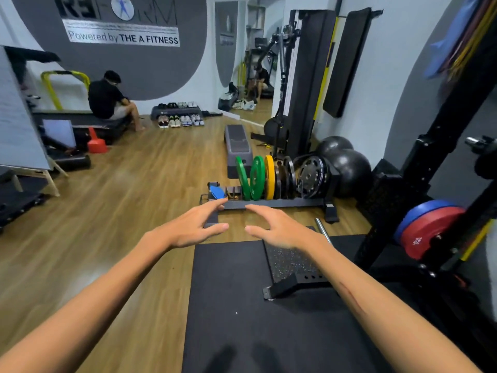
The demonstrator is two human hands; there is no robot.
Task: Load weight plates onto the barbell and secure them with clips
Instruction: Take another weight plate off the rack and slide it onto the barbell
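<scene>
We extend both arms forward over the floor. Our left hand (193, 227) is spread, fingers parted and slightly curled, grasping nothing. Our right hand (274, 228) mirrors it, palm turned inward, fingers loose, also empty. The two hands sit near each other with a clear gap between them.

Just beyond the fingertips of both hands stands a low plate rack (279, 203) on the wooden floor (129, 205). It holds the weight plates upright on edge: two green plates (250, 179) directly ahead of the right hand, a yellow plate (269, 177) just beside them farther to the right, then several dark iron plates (309, 176). At the rack's near end, just ahead of the left hand, lies a blue item (217, 191); we cannot tell what it is.

To the right of the right hand, a short length of bare steel bar (322, 229) lies low near the floor. Farther right, a blue plate (419, 214) and a red plate (430, 231) hang touching each other on the black rack frame (441, 146).

Below both hands, a black rubber mat (228, 305) covers the floor, with a speckled pad and a black steel foot (293, 286) under the right forearm.

Well beyond the left hand, a person (107, 96) in a black top sits on a low platform, with rows of shoes (180, 117) beside.
</scene>
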